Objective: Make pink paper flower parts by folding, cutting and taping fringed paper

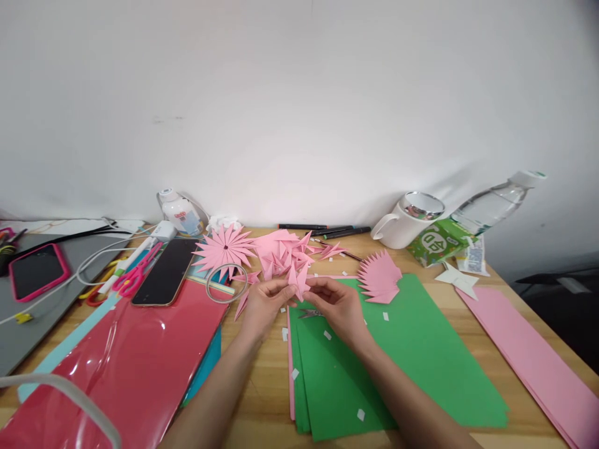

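Between my fingertips is a small folded pink paper piece (298,282) with pointed tips. My left hand (267,302) pinches its left side, and my right hand (337,305) pinches its right side. Just behind it lies a heap of similar pink folded pieces (281,246). A round pink paper star (225,247) made of many points rests to the left of that heap. To the right, a fan-shaped pink paper assembly (380,277) lies at the top edge of the green paper sheets (421,349). Small metal scissors (311,313) lie under my right hand, partly hidden.
Pink scissors (138,271), a dark phone (165,272) and a red plastic-covered packet (126,355) lie at left. Pens (344,232), a white mug (407,219), a green box (437,242) and a tilted water bottle (496,202) line the wall. Pink sheets (528,355) lie at right.
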`<state>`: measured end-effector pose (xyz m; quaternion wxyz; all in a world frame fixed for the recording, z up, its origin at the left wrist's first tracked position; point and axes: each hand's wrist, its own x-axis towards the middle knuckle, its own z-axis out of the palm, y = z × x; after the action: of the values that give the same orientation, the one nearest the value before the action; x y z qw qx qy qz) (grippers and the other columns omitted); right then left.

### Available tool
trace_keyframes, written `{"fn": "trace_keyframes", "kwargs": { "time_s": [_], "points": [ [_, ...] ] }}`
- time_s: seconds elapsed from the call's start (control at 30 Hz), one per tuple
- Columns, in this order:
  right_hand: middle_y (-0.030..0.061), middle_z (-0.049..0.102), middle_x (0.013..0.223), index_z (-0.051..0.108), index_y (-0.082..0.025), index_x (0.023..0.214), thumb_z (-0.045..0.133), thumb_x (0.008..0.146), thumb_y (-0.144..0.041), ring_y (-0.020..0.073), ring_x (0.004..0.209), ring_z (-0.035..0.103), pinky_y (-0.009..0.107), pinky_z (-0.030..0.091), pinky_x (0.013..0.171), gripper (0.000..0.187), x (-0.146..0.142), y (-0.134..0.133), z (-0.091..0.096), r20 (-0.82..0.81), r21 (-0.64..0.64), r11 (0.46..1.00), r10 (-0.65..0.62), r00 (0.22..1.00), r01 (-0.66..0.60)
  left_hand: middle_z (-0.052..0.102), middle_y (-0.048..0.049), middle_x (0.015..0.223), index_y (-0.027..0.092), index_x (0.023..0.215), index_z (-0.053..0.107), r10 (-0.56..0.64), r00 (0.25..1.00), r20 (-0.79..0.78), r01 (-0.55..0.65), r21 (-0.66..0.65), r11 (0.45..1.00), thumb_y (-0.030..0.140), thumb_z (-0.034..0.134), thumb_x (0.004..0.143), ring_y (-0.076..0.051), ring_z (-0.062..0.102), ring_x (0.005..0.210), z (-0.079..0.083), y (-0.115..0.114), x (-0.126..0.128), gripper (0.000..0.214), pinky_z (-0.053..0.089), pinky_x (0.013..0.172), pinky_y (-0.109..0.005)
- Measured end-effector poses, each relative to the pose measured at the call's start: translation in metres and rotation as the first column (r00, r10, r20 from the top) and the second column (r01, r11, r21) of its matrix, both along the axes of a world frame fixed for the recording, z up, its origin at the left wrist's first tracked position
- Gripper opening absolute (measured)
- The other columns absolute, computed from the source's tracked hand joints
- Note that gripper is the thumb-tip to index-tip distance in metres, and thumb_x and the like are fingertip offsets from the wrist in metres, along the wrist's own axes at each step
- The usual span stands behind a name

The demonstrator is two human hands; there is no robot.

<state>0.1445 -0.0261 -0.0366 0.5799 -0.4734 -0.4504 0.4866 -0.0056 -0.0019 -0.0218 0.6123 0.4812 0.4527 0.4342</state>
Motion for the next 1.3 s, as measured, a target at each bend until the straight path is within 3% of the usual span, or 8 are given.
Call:
{"fn": "trace_keyframes", "kwargs": {
  "time_s": [0.23,0.5,0.93,1.3],
  "points": [
    [0.0036,0.074,0.08,0.073,-0.021,0.091,0.081,0.065,-0.036,0.0172,0.071,0.067,0.03,0.058,0.066,0.032,0.002,-0.001,-0.001,0.015,0.017,1.0,0.001,1.0,-0.001,0.073,-0.0058,0.069,0.016,0.074,0.076,-0.005,0.999,0.044,0.007,-0.054,0.999,0.047,0.078,0.063,-0.017,0.065,0.057,-0.001,0.001,0.001,0.033,0.054,0.058,-0.029],
    [0.0023,0.073,0.075,0.077,-0.022,0.081,0.078,0.067,-0.027,0.0157,0.065,0.064,0.028,0.055,0.061,0.015,0.003,-0.001,-0.002,0.073,0.069,0.997,0.025,0.997,-0.03,0.074,-0.0059,0.067,0.016,0.07,0.074,-0.022,0.999,0.029,0.024,-0.059,0.998,0.053,0.076,0.063,-0.02,0.068,0.057,0.003,0.001,0.001,0.037,0.057,0.059,-0.032],
    [0.0029,0.072,0.074,0.078,-0.02,0.079,0.078,0.066,-0.025,0.0155,0.066,0.064,0.027,0.054,0.06,0.014,0.005,0.001,-0.007,0.082,0.05,0.998,0.026,0.996,-0.03,0.073,-0.0059,0.065,0.014,0.07,0.073,-0.008,0.998,0.068,0.018,-0.146,0.989,0.054,0.079,0.058,-0.021,0.069,0.058,0.002,-0.001,0.003,0.042,0.06,0.059,-0.034],
    [0.0026,0.072,0.071,0.077,-0.02,0.074,0.086,0.056,-0.034,0.0146,0.065,0.063,0.028,0.054,0.061,0.025,0.005,0.005,-0.014,-0.051,-0.049,0.993,0.104,0.993,-0.107,0.072,-0.0059,0.063,0.012,0.069,0.071,0.005,0.997,0.077,0.007,-0.15,0.989,0.053,0.08,0.059,-0.021,0.069,0.056,-0.002,-0.002,0.003,0.043,0.061,0.057,-0.034]
  ]
}}
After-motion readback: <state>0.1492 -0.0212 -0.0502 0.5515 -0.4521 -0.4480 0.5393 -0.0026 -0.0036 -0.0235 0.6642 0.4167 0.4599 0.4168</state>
